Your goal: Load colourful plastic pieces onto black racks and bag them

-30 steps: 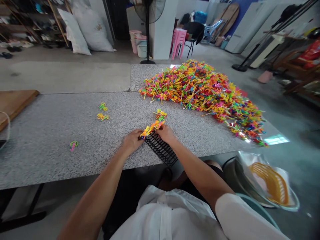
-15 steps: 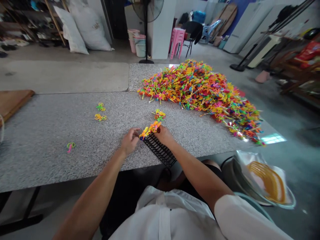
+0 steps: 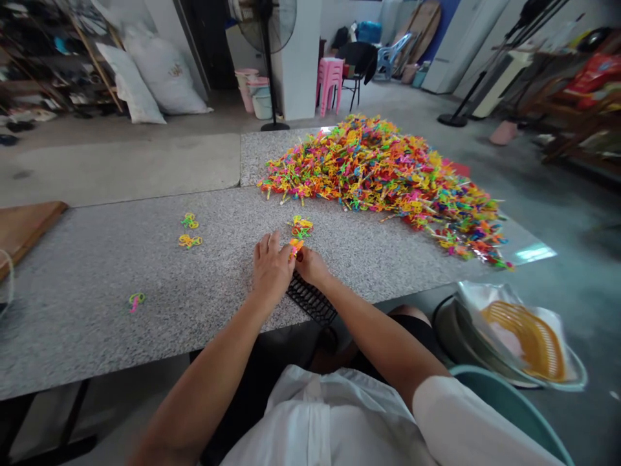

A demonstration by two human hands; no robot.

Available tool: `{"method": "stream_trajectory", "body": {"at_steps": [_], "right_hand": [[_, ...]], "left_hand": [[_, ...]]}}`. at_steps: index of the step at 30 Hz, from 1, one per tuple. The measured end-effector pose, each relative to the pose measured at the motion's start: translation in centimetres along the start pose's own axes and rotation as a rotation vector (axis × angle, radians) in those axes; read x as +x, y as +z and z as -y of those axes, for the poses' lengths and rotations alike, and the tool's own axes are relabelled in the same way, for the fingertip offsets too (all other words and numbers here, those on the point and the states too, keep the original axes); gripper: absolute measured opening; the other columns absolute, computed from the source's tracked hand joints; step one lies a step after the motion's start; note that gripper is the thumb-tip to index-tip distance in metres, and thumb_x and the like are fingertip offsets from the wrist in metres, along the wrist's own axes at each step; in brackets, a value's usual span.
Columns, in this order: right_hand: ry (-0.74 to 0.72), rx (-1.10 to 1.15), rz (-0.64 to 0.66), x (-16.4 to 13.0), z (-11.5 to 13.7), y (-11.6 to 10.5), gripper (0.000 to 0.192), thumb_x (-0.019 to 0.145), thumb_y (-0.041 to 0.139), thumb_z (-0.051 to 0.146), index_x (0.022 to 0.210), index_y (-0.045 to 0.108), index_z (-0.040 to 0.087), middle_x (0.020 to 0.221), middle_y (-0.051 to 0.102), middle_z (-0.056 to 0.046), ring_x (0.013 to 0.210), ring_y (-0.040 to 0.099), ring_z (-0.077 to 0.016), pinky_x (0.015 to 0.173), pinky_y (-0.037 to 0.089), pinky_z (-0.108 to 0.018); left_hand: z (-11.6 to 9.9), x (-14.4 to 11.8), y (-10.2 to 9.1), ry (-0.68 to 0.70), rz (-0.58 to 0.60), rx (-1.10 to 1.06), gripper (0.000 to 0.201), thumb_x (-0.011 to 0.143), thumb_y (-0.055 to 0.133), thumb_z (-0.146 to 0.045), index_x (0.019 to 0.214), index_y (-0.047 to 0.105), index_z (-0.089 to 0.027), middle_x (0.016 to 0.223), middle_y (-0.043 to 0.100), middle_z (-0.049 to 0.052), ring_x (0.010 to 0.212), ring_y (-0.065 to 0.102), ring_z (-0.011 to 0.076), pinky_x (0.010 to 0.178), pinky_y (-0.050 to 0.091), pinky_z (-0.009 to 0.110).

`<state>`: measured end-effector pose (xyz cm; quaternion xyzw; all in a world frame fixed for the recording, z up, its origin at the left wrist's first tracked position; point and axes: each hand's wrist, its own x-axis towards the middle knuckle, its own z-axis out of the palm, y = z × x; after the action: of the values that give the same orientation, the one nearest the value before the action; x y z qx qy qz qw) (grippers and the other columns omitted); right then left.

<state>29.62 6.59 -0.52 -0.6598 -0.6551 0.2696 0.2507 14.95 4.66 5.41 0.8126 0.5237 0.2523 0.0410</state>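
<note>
My left hand [image 3: 270,268] lies flat, fingers together, over the far end of a black slotted rack [image 3: 310,299] on the speckled stone table [image 3: 97,272]. It covers most of a row of small bright plastic pieces [image 3: 295,245] set in the rack. My right hand [image 3: 310,264] is beside it, fingers closed on the row's right end. A few loose coloured pieces [image 3: 301,226] lie just beyond my hands. A large heap of the same coloured pieces [image 3: 383,175] fills the table's far right.
Small clusters of pieces [image 3: 189,241] and one stray piece [image 3: 134,300] lie on the left of the table. A wooden board [image 3: 24,226] sits at the left edge. Down at my right stands a basin with an orange basket [image 3: 528,340]. A fan stand [image 3: 269,77] is behind the table.
My left hand moved from the row's left end to lie flat on top of it, hiding most of the pieces. The view tilted slightly.
</note>
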Motion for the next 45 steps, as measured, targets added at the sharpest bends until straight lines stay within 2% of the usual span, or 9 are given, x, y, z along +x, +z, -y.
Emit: {"method": "stream_trajectory", "body": {"at_steps": [4, 10, 15, 18, 25, 28, 35, 43, 45], "right_hand": [[0.007, -0.006, 0.013, -0.1, 0.1, -0.1, 0.013, 0.100, 0.065, 0.024, 0.108, 0.072, 0.016, 0.104, 0.081, -0.011, 0.090, 0.072, -0.0210, 0.075, 0.046, -0.026], [0.028, -0.026, 0.015, -0.4, 0.5, -0.2, 0.017, 0.103, 0.062, 0.023, 0.114, 0.071, 0.015, 0.111, 0.081, -0.015, 0.097, 0.074, -0.0250, 0.078, 0.048, -0.028], [0.033, 0.037, 0.014, -0.4, 0.7, -0.2, 0.014, 0.101, 0.066, 0.025, 0.111, 0.072, 0.017, 0.107, 0.081, -0.011, 0.093, 0.074, -0.0228, 0.076, 0.047, -0.026], [0.039, 0.053, 0.005, -0.3, 0.7, -0.1, 0.016, 0.102, 0.066, 0.029, 0.110, 0.073, 0.016, 0.103, 0.081, -0.011, 0.090, 0.073, -0.0228, 0.074, 0.046, -0.027], [0.040, 0.026, 0.013, 0.0, 0.6, -0.1, 0.016, 0.103, 0.066, 0.031, 0.108, 0.073, 0.017, 0.102, 0.081, -0.010, 0.090, 0.073, -0.0226, 0.074, 0.047, -0.027], [0.058, -0.005, 0.017, -0.2, 0.9, -0.1, 0.019, 0.105, 0.063, 0.034, 0.109, 0.074, 0.018, 0.106, 0.082, -0.012, 0.093, 0.075, -0.0242, 0.076, 0.049, -0.028], [0.111, -0.105, 0.042, -0.7, 1.9, -0.6, 0.027, 0.108, 0.059, 0.037, 0.119, 0.074, 0.017, 0.114, 0.082, -0.017, 0.103, 0.077, -0.0288, 0.081, 0.053, -0.031], [0.143, -0.225, 0.060, -1.1, 3.0, -0.5, 0.031, 0.109, 0.054, 0.033, 0.124, 0.074, 0.016, 0.116, 0.081, -0.017, 0.106, 0.079, -0.0280, 0.086, 0.056, -0.030], [0.115, -0.188, 0.145, -0.6, 2.9, -1.4, 0.029, 0.109, 0.055, 0.033, 0.119, 0.077, 0.017, 0.115, 0.082, -0.015, 0.104, 0.079, -0.0263, 0.086, 0.057, -0.029]], "left_hand": [[-0.3, 0.1, 0.5, -0.012, 0.023, 0.013, 0.017, 0.101, 0.059, -0.025, 0.112, 0.072, -0.020, 0.163, 0.051, 0.018, 0.157, 0.038, 0.0428, 0.129, 0.033, 0.067], [-0.2, 0.7, 1.2, -0.065, 0.021, -0.036, 0.020, 0.098, 0.066, -0.027, 0.117, 0.068, -0.021, 0.161, 0.052, 0.019, 0.157, 0.037, 0.0427, 0.129, 0.032, 0.068], [2.2, 1.4, 0.7, 0.052, 0.176, -0.055, 0.031, 0.092, 0.062, -0.015, 0.122, 0.068, -0.021, 0.148, 0.061, 0.016, 0.144, 0.052, 0.0357, 0.125, 0.043, 0.056], [3.6, 1.6, 0.4, 0.093, 0.229, -0.069, 0.033, 0.089, 0.055, -0.009, 0.117, 0.070, -0.021, 0.132, 0.067, 0.014, 0.132, 0.059, 0.0325, 0.121, 0.047, 0.052], [3.2, 1.9, 0.9, 0.052, 0.213, -0.079, 0.023, 0.085, 0.055, -0.007, 0.098, 0.064, -0.023, 0.117, 0.069, 0.011, 0.119, 0.065, 0.0290, 0.113, 0.052, 0.047], [2.7, 1.7, 1.2, -0.032, 0.181, -0.086, 0.025, 0.087, 0.061, -0.012, 0.109, 0.062, -0.023, 0.119, 0.069, 0.011, 0.119, 0.066, 0.0296, 0.111, 0.053, 0.046], [2.5, 1.7, 1.8, -0.219, 0.148, -0.197, 0.050, 0.092, 0.070, -0.026, 0.137, 0.050, -0.022, 0.129, 0.074, 0.014, 0.119, 0.072, 0.0316, 0.104, 0.057, 0.046], [2.6, 1.8, 1.5, -0.156, 0.173, -0.136, 0.070, 0.093, 0.067, -0.020, 0.158, 0.043, -0.019, 0.131, 0.074, 0.015, 0.120, 0.073, 0.0302, 0.110, 0.055, 0.044], [2.7, 1.8, 1.6, -0.149, 0.175, -0.148, 0.070, 0.093, 0.066, -0.021, 0.160, 0.043, -0.017, 0.133, 0.074, 0.017, 0.121, 0.073, 0.0312, 0.110, 0.055, 0.046]]}}
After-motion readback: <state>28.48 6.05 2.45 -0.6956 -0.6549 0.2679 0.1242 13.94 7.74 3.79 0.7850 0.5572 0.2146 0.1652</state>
